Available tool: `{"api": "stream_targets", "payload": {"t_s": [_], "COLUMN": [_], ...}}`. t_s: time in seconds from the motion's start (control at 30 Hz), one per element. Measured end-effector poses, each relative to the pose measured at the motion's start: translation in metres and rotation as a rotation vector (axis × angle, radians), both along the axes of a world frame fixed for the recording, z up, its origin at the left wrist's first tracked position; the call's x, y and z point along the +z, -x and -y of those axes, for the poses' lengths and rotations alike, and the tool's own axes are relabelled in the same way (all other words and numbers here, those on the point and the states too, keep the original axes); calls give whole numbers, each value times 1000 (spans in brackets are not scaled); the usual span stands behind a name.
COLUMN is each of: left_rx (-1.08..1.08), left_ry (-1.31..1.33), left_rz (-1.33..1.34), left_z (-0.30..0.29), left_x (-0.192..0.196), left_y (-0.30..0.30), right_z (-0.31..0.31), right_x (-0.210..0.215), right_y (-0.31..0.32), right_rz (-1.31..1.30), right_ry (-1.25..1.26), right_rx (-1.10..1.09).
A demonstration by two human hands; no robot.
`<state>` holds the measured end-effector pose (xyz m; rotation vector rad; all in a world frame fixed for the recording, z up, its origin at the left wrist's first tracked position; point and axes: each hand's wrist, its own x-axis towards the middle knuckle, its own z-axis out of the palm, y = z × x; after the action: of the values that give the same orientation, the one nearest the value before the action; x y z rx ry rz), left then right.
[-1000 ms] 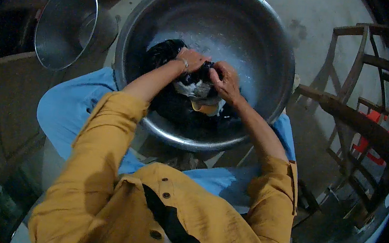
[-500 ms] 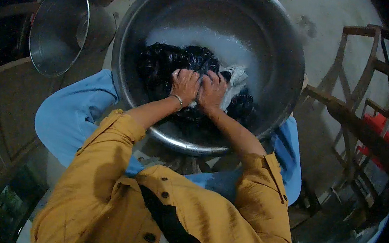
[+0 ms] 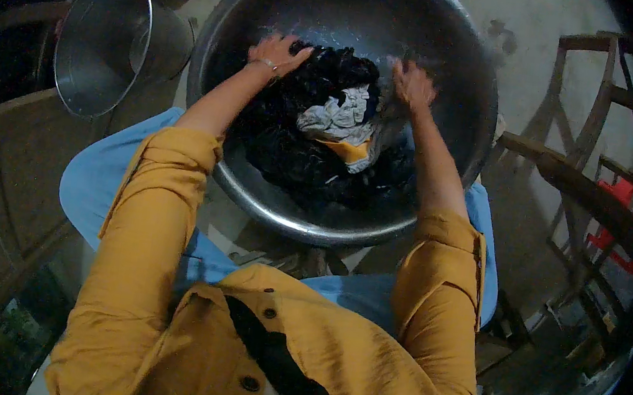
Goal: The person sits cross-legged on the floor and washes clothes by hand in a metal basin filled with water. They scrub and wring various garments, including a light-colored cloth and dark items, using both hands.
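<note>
A large metal basin stands between my knees with wet laundry in it. Dark, glossy wet cloth makes up most of the heap. On top lies a crumpled grey-white cloth, and a yellow-orange piece of fabric shows at its lower edge. My left hand rests at the heap's far left edge, fingers spread against the dark cloth. To the right of the heap, my right hand is held over the basin with fingers apart, slightly blurred, gripping nothing visible.
A metal bucket lies tilted on the left beside a wooden panel. On the right stands a wooden frame with a red plastic object behind it. Dark items sit at the far left.
My hands were together pressing on the laundry; they have moved apart and farther away, to either side of the heap. More grey-white cloth and the yellow-orange fabric now show. Less foamy water is visible.
</note>
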<state>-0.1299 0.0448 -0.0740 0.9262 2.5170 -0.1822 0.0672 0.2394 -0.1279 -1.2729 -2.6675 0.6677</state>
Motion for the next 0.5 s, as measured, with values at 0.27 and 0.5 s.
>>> {"api": "stream_targets", "payload": {"t_s": [0.27, 0.5], "left_rx": [631, -168], "left_ry": [-116, 390], "left_rz": [983, 220], "left_z": [127, 69], "left_x": [-83, 48], "left_y": [-74, -85], "right_z": [57, 95], "right_x": [-45, 74], "right_y": [-21, 5], "right_rz": [-262, -521], "right_ry": [503, 657], "right_rx": [-190, 87]}}
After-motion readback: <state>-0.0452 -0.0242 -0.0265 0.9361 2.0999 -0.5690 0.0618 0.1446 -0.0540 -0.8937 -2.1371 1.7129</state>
